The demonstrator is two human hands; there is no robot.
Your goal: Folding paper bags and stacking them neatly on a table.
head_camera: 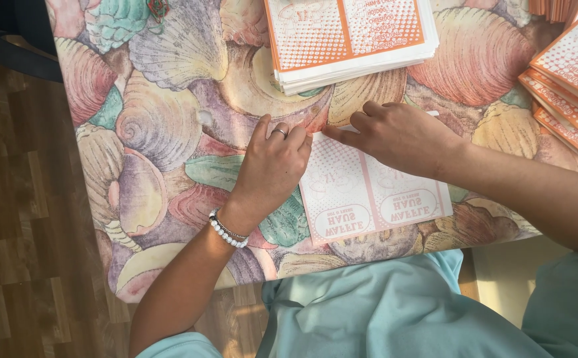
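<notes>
We see both hands working one flat orange-and-white printed paper sheet (pixel 368 192), which lies on the desk (pixel 163 119) just in front of the person, its far edge under the hands. The left hand (pixel 272 166) rests on the sheet's upper left corner, fingers curled down and pinched close together on the paper edge, as if to pin that corner so the sheet does not slide on the shell-patterned cloth. The right hand (pixel 398 136) lies across the sheet's top edge, fingers bent and pressing down, the forefinger stretched toward the left hand until the two nearly touch; we judge it is holding or creasing the edge, though we cannot tell whether a fold is there. Neither hand lifts the sheet clear.

A bead bracelet (pixel 228 230) sits on the left wrist. Farther back lies a neat stack of like sheets (pixel 348 43), well apart from the hands, and at the right edge a fanned pile of orange pieces (pixel 567 86).
</notes>
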